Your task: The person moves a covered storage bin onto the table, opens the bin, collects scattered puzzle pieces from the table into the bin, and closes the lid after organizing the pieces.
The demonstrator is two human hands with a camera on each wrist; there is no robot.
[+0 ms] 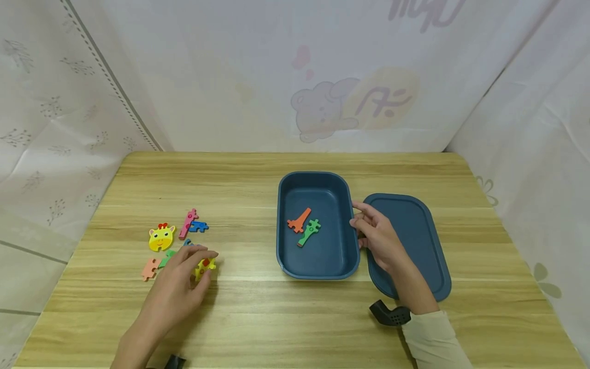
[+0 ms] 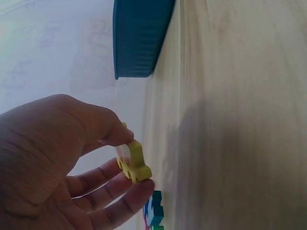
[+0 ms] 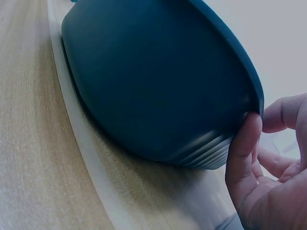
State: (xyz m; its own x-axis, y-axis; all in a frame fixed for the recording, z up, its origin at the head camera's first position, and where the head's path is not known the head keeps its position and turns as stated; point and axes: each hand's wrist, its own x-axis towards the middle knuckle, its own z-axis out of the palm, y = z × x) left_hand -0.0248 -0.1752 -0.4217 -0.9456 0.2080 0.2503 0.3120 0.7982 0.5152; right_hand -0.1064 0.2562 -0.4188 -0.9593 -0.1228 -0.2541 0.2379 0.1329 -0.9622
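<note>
My left hand (image 1: 177, 284) pinches a yellow puzzle piece (image 2: 134, 160) with red spots between thumb and fingers, just over the table at the left. Around that hand lie more foam-like pieces: a giraffe head (image 1: 162, 238), a pink piece (image 1: 188, 224), a blue piece (image 1: 199, 226), a green piece (image 1: 167, 259) partly covered by the hand, and an orange-pink piece (image 1: 150, 269). My right hand (image 1: 380, 236) holds the right rim of a dark blue box (image 1: 318, 277). Inside the box lie an orange piece (image 1: 299, 221) and a green spotted piece (image 1: 309, 232).
A dark blue lid (image 1: 421, 236) lies flat to the right of the box, partly under my right forearm. The wooden table (image 1: 249, 312) ends at a pale printed curtain (image 1: 221, 77) behind and on both sides.
</note>
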